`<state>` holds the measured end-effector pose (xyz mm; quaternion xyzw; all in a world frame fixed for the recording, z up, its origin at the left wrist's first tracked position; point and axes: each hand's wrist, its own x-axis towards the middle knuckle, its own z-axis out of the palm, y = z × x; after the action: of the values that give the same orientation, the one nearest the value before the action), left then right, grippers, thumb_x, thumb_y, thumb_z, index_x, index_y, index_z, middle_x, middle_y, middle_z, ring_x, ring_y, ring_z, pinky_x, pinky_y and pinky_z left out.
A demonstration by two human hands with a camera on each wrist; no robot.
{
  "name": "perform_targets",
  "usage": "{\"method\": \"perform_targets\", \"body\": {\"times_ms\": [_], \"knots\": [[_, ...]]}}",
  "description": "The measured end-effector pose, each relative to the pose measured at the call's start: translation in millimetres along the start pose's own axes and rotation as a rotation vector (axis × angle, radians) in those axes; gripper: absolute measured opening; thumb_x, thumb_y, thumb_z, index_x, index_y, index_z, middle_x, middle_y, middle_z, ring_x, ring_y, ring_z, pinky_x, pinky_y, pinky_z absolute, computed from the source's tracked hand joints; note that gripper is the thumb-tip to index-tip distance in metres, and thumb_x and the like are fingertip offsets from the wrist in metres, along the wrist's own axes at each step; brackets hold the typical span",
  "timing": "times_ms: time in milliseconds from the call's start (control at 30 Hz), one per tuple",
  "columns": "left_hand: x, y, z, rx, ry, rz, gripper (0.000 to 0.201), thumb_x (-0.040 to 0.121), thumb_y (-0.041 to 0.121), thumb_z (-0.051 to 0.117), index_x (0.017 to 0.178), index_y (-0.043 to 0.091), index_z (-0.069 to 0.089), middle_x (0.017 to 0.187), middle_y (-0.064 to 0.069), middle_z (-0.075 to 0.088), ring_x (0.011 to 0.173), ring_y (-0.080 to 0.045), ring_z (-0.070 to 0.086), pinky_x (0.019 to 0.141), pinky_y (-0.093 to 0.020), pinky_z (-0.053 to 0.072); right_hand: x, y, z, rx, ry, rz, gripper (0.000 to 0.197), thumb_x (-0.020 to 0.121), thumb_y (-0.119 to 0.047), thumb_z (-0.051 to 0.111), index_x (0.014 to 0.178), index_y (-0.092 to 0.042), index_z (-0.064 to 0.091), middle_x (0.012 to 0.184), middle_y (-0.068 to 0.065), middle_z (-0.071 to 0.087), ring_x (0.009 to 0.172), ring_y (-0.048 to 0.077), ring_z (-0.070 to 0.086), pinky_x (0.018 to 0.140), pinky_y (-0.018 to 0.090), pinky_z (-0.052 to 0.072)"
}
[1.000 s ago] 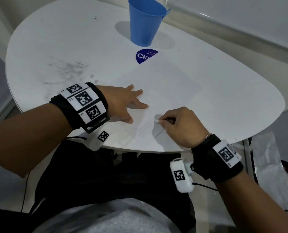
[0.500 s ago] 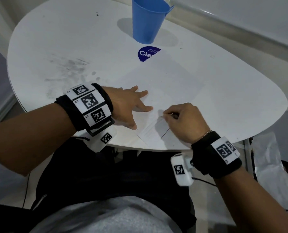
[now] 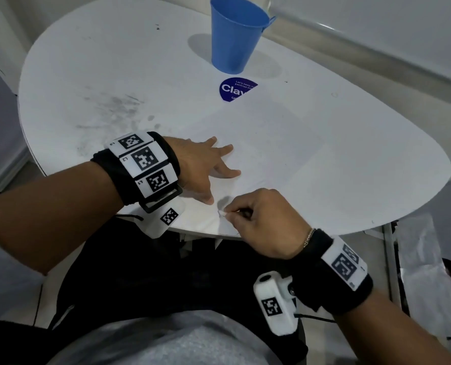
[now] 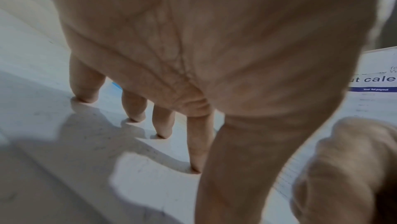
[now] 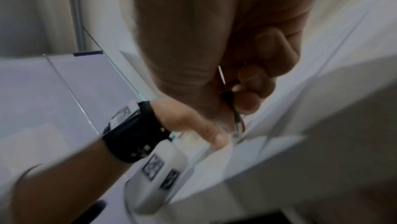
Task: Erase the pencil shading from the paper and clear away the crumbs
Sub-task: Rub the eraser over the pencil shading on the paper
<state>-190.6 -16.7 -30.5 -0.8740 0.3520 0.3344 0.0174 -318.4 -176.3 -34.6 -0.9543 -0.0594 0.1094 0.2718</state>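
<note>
A white sheet of paper lies on the white table, its near corner at the table's front edge. My left hand rests flat on the paper's left part with fingers spread; the left wrist view shows its fingertips pressing down. My right hand pinches an eraser-tipped pencil, whose white tip touches the paper just right of my left thumb. In the right wrist view the pencil's metal ferrule points down at the paper. I cannot make out any shading or crumbs.
A blue cup stands at the table's far side, with a round blue sticker in front of it. Grey smudges mark the table's left part. Printed sheets lie on the floor at the right.
My right hand has slid the eraser tip across the paper, first a little away, then back toward the near edge and close to my left thumb. The left hand stays pressed in place.
</note>
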Motion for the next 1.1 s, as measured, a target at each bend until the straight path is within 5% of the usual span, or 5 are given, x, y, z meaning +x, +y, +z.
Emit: {"method": "perform_targets", "body": {"times_ms": [167,300,467,633,1100], "knots": [[0.3,1.7,-0.5,0.012,0.004,-0.011,0.082,0.093,0.046,0.065,0.153,0.058,0.01,0.164,0.018,-0.023,0.152,-0.013,-0.024,0.125,-0.056,0.003,16.2,20.7,-12.9,-0.026,0.195,0.128,0.015,0.089,-0.024,0.064,0.089,-0.023,0.078,0.083,-0.005,0.075,0.08,0.018,0.068,0.078,0.034,0.054],[0.5,1.0,-0.5,0.012,0.001,-0.005,0.083,0.092,0.046,0.066,0.152,0.06,0.011,0.163,0.019,-0.023,0.151,-0.011,-0.024,0.125,-0.055,0.003,-1.0,-1.2,1.6,-0.01,-0.002,-0.002,0.014,0.09,-0.026,0.064,0.091,-0.024,0.078,0.08,-0.006,0.074,0.076,0.016,0.067,0.075,0.032,0.054],[2.1,0.1,0.6,0.015,-0.001,-0.008,0.082,0.093,0.046,0.065,0.152,0.06,0.01,0.163,0.019,-0.023,0.151,-0.011,-0.024,0.125,-0.054,0.005,17.8,24.0,-17.9,-0.054,0.197,0.143,0.016,0.088,-0.02,0.063,0.087,-0.021,0.078,0.081,-0.004,0.075,0.08,0.019,0.069,0.077,0.033,0.055],[1.5,0.9,-0.4,0.028,0.003,-0.001,0.083,0.092,0.047,0.066,0.152,0.06,0.011,0.164,0.019,-0.023,0.151,-0.011,-0.024,0.125,-0.054,0.005,0.2,-0.9,-1.6,-0.022,0.018,0.005,0.014,0.088,-0.022,0.064,0.09,-0.023,0.078,0.079,-0.006,0.074,0.075,0.016,0.067,0.074,0.031,0.054],[2.8,-0.7,-0.1,-0.005,0.002,-0.007,0.083,0.091,0.048,0.067,0.151,0.061,0.012,0.164,0.02,-0.022,0.151,-0.009,-0.023,0.125,-0.051,0.009,12.6,15.2,-2.6,-0.008,0.166,0.055,0.02,0.093,-0.034,0.061,0.089,-0.024,0.077,0.08,-0.005,0.075,0.073,0.018,0.066,0.071,0.03,0.052]]}}
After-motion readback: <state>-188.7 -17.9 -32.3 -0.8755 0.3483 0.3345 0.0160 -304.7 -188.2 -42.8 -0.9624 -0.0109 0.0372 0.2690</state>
